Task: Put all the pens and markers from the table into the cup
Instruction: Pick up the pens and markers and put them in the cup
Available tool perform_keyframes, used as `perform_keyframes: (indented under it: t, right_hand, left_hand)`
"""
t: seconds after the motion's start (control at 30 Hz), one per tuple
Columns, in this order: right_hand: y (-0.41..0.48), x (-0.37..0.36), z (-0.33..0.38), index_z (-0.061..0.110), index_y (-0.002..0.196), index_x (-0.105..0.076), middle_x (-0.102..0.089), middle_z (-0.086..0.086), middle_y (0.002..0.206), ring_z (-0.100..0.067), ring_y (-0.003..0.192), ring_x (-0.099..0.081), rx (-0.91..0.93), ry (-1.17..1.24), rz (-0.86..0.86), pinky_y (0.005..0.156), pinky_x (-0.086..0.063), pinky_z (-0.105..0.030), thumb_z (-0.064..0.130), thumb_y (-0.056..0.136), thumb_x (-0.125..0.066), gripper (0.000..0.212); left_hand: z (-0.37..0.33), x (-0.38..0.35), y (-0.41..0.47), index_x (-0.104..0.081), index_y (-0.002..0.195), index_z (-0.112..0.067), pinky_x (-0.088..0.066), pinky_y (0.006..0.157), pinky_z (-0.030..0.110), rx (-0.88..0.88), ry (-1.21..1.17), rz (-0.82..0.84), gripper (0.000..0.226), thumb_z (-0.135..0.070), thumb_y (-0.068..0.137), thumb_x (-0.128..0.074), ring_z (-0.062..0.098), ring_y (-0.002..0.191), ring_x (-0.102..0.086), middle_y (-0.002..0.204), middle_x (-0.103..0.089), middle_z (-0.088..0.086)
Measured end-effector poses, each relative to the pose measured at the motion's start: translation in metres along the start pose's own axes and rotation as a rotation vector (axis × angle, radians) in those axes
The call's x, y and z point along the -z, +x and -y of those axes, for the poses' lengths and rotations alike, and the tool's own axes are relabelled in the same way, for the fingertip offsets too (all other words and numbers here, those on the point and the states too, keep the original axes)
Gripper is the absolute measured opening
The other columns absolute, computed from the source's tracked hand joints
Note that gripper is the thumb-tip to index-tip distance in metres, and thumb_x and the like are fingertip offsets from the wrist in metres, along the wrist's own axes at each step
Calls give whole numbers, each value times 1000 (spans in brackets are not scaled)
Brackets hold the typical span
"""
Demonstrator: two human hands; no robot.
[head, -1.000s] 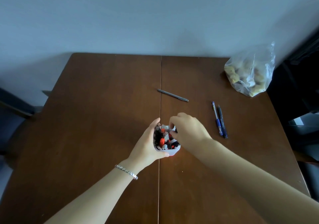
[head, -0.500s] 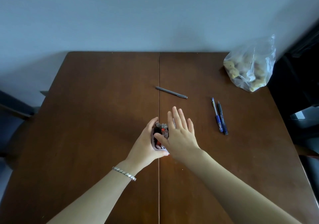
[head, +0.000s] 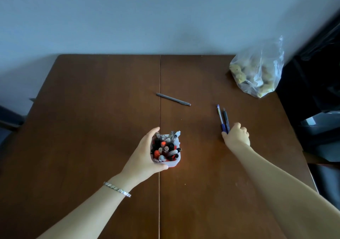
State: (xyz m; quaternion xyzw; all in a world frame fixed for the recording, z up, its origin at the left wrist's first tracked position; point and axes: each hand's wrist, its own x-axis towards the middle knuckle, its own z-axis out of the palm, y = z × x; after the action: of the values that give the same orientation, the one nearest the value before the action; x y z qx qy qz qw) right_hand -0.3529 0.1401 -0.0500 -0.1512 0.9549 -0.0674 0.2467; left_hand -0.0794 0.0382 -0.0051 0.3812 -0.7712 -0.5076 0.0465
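Observation:
A white cup (head: 173,163) packed with several pens and markers stands near the table's middle seam. My left hand (head: 145,157) is wrapped around its left side. Two blue pens (head: 223,118) lie side by side to the right of the cup. My right hand (head: 236,135) rests on their near ends, thumb and curled fingers pinched around them; the pens still lie flat on the wood. A grey pen (head: 173,99) lies apart, farther back near the seam.
A brown wooden table (head: 92,128) stands against a pale wall. A clear plastic bag (head: 257,69) of yellowish lumps sits at the back right corner. Dark furniture stands past the right edge, and a chair (head: 9,117) at the left.
My right hand left the cup's mouth and moved right onto the two blue pens. My left hand kept hold of the cup.

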Motion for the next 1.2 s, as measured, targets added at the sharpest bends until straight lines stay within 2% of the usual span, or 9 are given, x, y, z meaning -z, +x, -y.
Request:
perform_keyframes:
  t: [0.13, 0.27, 0.4, 0.53, 0.63, 0.77, 0.9, 1.07, 1.2]
  right_hand:
    - [4, -17, 4, 4, 127, -38, -41, -17, 130, -32, 120, -40, 61, -110, -39, 89, -44, -42, 19, 94, -46, 38]
    - [-2, -32, 1, 2, 132, -30, -40, -19, 131, -33, 119, -44, 90, -231, -22, 90, -46, -40, 8, 94, -38, 40]
    - [-22, -20, -2, -2, 126, -33, -45, -17, 115, -31, 92, -47, 91, -12, 114, 88, -44, -42, 8, 92, -40, 36]
    - [-72, 20, 0, 12, 112, -44, -50, -4, 81, -17, 60, -43, 333, 228, 255, 52, -40, -25, 15, 93, -36, 21]
    - [-115, 56, -2, 19, 99, -54, -48, 4, 64, -10, 50, -39, 536, 211, 274, 40, -30, -15, 23, 98, -33, 21]
    - [-149, 85, 1, 33, 100, -61, -58, 5, 65, -10, 53, -48, 674, 106, 294, 49, -33, -16, 30, 97, -38, 23]
    - [-154, 83, 21, 26, 104, -65, -62, -5, 88, -21, 78, -59, 693, -75, 313, 66, -46, -31, 25, 95, -42, 24]
    - [-142, 85, 60, 14, 90, -68, -55, -2, 70, -16, 58, -45, 679, -363, 356, 51, -34, -25, 20, 90, -44, 24]
    - [-130, 70, 90, 8, 90, -71, -68, -9, 84, -19, 63, -50, 711, -316, 372, 57, -43, -31, 14, 83, -49, 24]
  left_hand:
    - [1, 0, 0, -20, 139, -33, -38, 102, 24, -5, 1, 9, 98, -15, 64, -81, 3, 124, -37, 132, -30, -17]
    - [4, 1, 0, -21, 138, -35, -39, 101, 23, -2, 3, 9, 98, -17, 63, -82, 2, 124, -37, 133, -30, -18]
    - [4, 1, -2, -21, 137, -35, -38, 101, 23, -10, -6, 18, 98, -16, 65, -82, 2, 125, -36, 134, -29, -18]
    - [3, 1, -2, -21, 138, -34, -38, 100, 21, -12, -28, 11, 97, -14, 65, -82, 4, 125, -36, 137, -30, -14]
    - [1, 0, -3, -21, 138, -31, -38, 99, 21, -26, -20, 3, 96, -15, 65, -82, 5, 124, -39, 141, -33, -7]
    - [0, -1, -4, -21, 138, -28, -38, 98, 19, -47, -12, -13, 98, -19, 64, -84, 4, 122, -39, 142, -33, -5]
    - [1, -1, -5, -21, 138, -29, -39, 96, 18, -44, -32, -15, 100, -21, 62, -85, 5, 122, -41, 141, -33, -5]
    - [3, -2, -3, -20, 138, -30, -39, 100, 23, -45, -10, -16, 98, -19, 64, -84, 11, 127, -41, 143, -33, -3]
    - [3, -2, -2, -20, 138, -29, -39, 98, 21, -45, -21, -19, 99, -20, 63, -84, 7, 123, -43, 143, -35, -3]
